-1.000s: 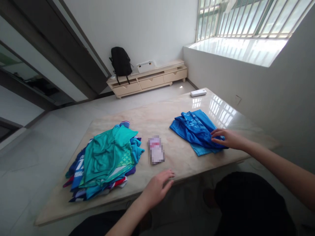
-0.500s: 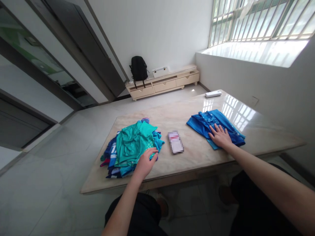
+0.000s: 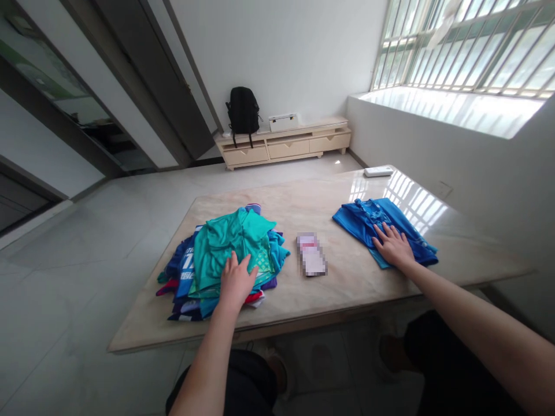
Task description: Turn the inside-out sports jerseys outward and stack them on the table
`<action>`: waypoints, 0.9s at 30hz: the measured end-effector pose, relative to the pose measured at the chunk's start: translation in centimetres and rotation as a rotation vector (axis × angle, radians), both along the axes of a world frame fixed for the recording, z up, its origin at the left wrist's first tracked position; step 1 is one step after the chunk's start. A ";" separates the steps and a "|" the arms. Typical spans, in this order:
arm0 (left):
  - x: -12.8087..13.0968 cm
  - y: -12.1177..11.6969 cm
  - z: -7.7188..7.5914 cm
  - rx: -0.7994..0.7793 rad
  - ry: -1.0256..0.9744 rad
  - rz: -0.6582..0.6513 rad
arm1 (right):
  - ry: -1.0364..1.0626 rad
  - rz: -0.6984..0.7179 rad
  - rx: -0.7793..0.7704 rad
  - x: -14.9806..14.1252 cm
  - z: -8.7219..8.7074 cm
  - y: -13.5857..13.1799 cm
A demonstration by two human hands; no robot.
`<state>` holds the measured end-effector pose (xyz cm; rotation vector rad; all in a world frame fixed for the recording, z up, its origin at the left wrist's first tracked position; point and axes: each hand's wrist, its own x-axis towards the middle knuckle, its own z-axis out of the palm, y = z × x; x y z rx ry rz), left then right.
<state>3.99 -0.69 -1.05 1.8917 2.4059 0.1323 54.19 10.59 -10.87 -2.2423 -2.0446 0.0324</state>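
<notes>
A green shirt [image 3: 232,234] lies crumpled on top of a heap of mostly blue jerseys [image 3: 184,268] at the left of the table. My left hand [image 3: 236,281] is over the front of the green shirt, fingers spread; I cannot tell how firmly it touches the cloth. On the right, a folded blue shirt [image 3: 358,215] lies with a lighter blue garment edge showing beneath it. My right hand [image 3: 393,245] rests on the blue shirt with its fingers spread, gripping nothing.
Between the two clothes piles lies a blurred-out, phone-shaped object [image 3: 311,254]. A white oblong object [image 3: 378,171] sits at the table's far right corner. Beyond the marble-look table [image 3: 299,202], a low cabinet [image 3: 286,147] carries a black backpack [image 3: 243,111] and a white box [image 3: 283,122].
My left hand has shifted left, from the right edge of the green shirt to over its front. My right hand stays on the blue shirt. The camera view has tilted slightly.
</notes>
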 end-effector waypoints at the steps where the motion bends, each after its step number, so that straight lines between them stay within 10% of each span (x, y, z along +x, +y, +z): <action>1: -0.2 -0.1 0.1 -0.019 -0.004 0.008 | 0.006 0.000 0.002 0.1 0.1 0.2; 13: -2.2 -1.0 2.8 0.133 -0.097 0.080 | 0.142 -0.114 0.106 -2.1 0.8 0.2; 19: -2.6 -1.4 5.0 0.396 -0.199 0.199 | 0.702 0.041 0.354 -3.5 4.2 -0.4; 24: 0.3 -1.7 6.8 0.577 -0.533 0.152 | 0.971 0.152 0.148 -9.0 6.1 -3.5; 27: 5.7 -3.8 8.6 0.435 -0.847 -0.024 | 1.237 0.328 -0.231 -14.5 6.4 -8.5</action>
